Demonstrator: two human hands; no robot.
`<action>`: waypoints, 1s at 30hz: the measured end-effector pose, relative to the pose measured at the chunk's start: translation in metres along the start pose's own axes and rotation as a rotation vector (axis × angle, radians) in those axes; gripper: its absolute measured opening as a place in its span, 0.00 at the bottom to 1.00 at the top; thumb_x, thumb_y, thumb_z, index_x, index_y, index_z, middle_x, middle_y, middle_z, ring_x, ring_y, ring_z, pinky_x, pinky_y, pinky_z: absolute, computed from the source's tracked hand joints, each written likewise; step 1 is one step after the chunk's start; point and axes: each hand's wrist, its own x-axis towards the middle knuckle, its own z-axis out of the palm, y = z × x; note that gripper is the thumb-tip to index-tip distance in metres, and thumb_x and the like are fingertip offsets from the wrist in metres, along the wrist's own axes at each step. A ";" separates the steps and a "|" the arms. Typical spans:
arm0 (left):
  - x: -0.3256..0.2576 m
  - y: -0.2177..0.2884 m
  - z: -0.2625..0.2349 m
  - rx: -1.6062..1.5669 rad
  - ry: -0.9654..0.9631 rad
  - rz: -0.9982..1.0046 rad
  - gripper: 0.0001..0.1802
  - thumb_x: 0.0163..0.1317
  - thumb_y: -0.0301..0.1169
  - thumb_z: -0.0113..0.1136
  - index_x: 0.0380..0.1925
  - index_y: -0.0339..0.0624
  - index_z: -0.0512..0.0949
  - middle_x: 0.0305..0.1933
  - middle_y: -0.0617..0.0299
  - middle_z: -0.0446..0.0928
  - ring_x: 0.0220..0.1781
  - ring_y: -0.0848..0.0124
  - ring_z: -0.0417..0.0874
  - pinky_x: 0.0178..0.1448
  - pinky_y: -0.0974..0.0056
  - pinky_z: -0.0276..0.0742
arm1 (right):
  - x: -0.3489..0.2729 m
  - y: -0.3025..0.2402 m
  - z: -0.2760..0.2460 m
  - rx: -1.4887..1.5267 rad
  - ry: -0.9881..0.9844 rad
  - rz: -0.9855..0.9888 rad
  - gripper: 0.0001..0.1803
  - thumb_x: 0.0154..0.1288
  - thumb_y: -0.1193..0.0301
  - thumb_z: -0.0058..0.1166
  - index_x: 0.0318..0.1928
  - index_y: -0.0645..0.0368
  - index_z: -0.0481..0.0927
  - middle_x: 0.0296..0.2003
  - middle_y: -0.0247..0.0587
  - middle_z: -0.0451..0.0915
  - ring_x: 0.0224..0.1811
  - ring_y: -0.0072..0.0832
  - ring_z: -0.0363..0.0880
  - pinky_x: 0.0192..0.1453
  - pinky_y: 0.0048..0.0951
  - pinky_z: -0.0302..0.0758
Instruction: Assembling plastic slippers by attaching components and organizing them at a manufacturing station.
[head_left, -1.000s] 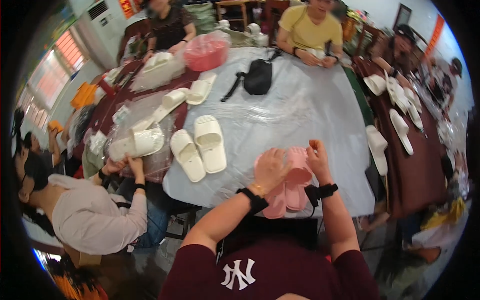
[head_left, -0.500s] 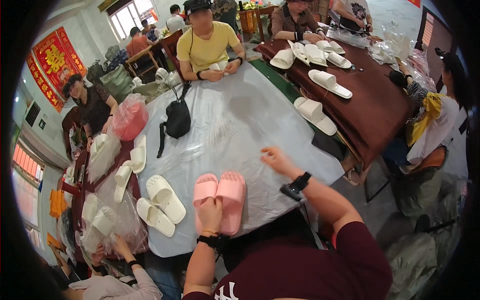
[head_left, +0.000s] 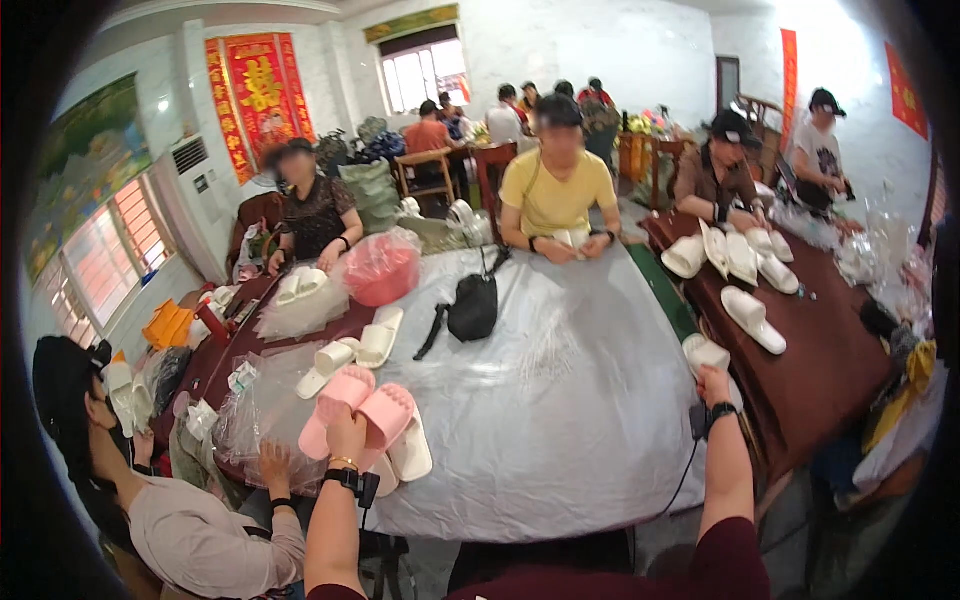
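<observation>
A pair of pink slippers (head_left: 388, 408) is in the grip of my left hand (head_left: 346, 436), whose fingers close around them at the left part of the grey-covered table (head_left: 560, 440). Partly hidden behind the pink pair lie white slippers (head_left: 413, 452). On the right, my right hand (head_left: 713, 384) reaches to the table's right edge with its fingers closed on a white slipper (head_left: 706, 353). The far end of that slipper is plain to see, while my fingers cover its near end.
A black bag (head_left: 473, 308) lies mid-table. Clear plastic bags (head_left: 270, 405) and more white slippers (head_left: 378, 340) are at left, near a co-worker's hand (head_left: 274, 462). Several white slippers (head_left: 752, 318) sit on the brown-covered table (head_left: 820, 370). A person in yellow (head_left: 560, 190) works opposite.
My left hand has carried the pink slippers leftward, over beside the white pair. My right hand, empty before, has reached right to a white slipper. The view has tilted up.
</observation>
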 end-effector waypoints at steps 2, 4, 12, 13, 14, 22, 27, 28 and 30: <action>0.001 -0.025 0.014 -0.012 -0.104 -0.042 0.18 0.59 0.34 0.55 0.47 0.36 0.73 0.44 0.41 0.80 0.46 0.43 0.80 0.50 0.46 0.75 | 0.006 -0.006 0.011 0.063 -0.039 0.021 0.20 0.62 0.69 0.54 0.55 0.56 0.75 0.25 0.30 0.72 0.23 0.20 0.70 0.25 0.25 0.68; -0.014 -0.036 0.021 -0.027 -0.059 0.055 0.23 0.58 0.31 0.56 0.54 0.38 0.71 0.49 0.41 0.78 0.49 0.44 0.79 0.52 0.46 0.74 | 0.002 -0.012 0.013 0.091 0.016 0.010 0.23 0.60 0.71 0.53 0.58 0.56 0.73 0.25 0.31 0.72 0.24 0.21 0.70 0.25 0.25 0.68; -0.060 0.018 -0.001 -0.153 0.156 0.139 0.26 0.58 0.30 0.56 0.58 0.37 0.70 0.48 0.45 0.75 0.50 0.49 0.77 0.53 0.51 0.74 | -0.065 -0.100 0.017 0.221 -0.052 -0.260 0.26 0.66 0.74 0.49 0.65 0.59 0.69 0.40 0.28 0.77 0.35 0.15 0.73 0.39 0.19 0.69; -0.062 0.033 -0.003 -0.230 0.098 0.126 0.26 0.58 0.30 0.57 0.58 0.37 0.70 0.47 0.46 0.75 0.49 0.51 0.77 0.52 0.53 0.74 | -0.099 -0.121 0.040 0.238 -0.029 -0.252 0.26 0.66 0.74 0.49 0.65 0.59 0.69 0.45 0.29 0.77 0.39 0.16 0.74 0.41 0.19 0.69; -0.064 0.046 -0.002 -0.224 0.059 0.121 0.26 0.58 0.30 0.57 0.58 0.37 0.70 0.47 0.46 0.75 0.49 0.51 0.77 0.52 0.53 0.74 | -0.120 -0.130 0.050 0.216 -0.036 -0.268 0.26 0.66 0.74 0.49 0.66 0.60 0.69 0.47 0.32 0.78 0.42 0.17 0.75 0.42 0.19 0.69; -0.123 0.131 0.041 -0.979 -0.583 -0.011 0.33 0.65 0.37 0.59 0.67 0.36 0.61 0.57 0.51 0.72 0.50 0.70 0.77 0.50 0.65 0.76 | -0.309 -0.117 0.200 -0.113 -0.814 -0.131 0.26 0.68 0.75 0.49 0.66 0.61 0.67 0.52 0.41 0.76 0.43 0.25 0.81 0.46 0.25 0.76; -0.150 0.117 0.097 -0.877 -0.604 0.041 0.41 0.63 0.43 0.61 0.69 0.32 0.56 0.66 0.40 0.64 0.62 0.55 0.71 0.65 0.56 0.67 | -0.301 -0.076 0.206 -0.696 -1.007 -0.099 0.25 0.64 0.72 0.53 0.62 0.62 0.70 0.57 0.47 0.73 0.45 0.28 0.80 0.47 0.27 0.77; -0.155 0.115 0.099 -0.877 -0.609 0.037 0.41 0.63 0.43 0.61 0.69 0.32 0.56 0.66 0.40 0.64 0.62 0.55 0.71 0.65 0.56 0.67 | -0.282 -0.058 0.196 -0.692 -0.820 -0.326 0.28 0.60 0.69 0.57 0.61 0.62 0.71 0.57 0.51 0.73 0.49 0.36 0.78 0.52 0.33 0.75; -0.162 0.123 0.083 -0.730 -0.518 0.149 0.43 0.61 0.45 0.63 0.68 0.29 0.57 0.67 0.37 0.61 0.67 0.48 0.64 0.69 0.51 0.61 | -0.250 -0.029 0.177 -0.685 -0.625 -0.535 0.31 0.56 0.66 0.61 0.60 0.62 0.72 0.57 0.55 0.73 0.54 0.44 0.76 0.57 0.40 0.73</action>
